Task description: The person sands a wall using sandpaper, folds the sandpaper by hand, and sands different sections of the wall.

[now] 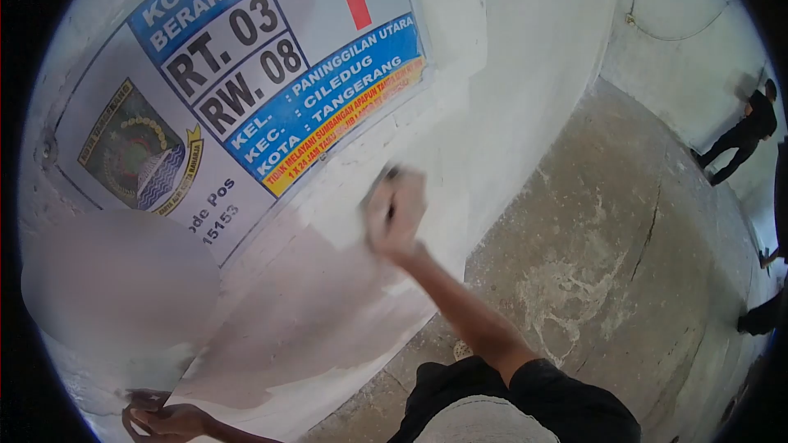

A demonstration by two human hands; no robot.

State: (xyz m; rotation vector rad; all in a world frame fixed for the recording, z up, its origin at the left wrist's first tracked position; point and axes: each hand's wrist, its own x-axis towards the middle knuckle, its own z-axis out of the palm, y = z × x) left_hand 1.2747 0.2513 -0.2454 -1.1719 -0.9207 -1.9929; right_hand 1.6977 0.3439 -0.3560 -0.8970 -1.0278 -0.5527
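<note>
Blurred by motion, my right hand (394,209) is closed at the white wall (513,98), just below the lower edge of a printed sign (287,74). Something small and dark shows at its fingers, too smeared to name. Bright white coating surrounds the hand, and a duller, pinkish-grey patch (304,303) lies below it on the wall. At the bottom left, my left hand (168,420) has its fingers curled by a dark, flat-looking thing, which I cannot make out clearly.
A stained, cracked concrete floor (599,254) runs along the wall on the right. A person in black (745,131) stands far off at the right, with parts of other people at the right edge. A blurred oval covers part of the wall at left.
</note>
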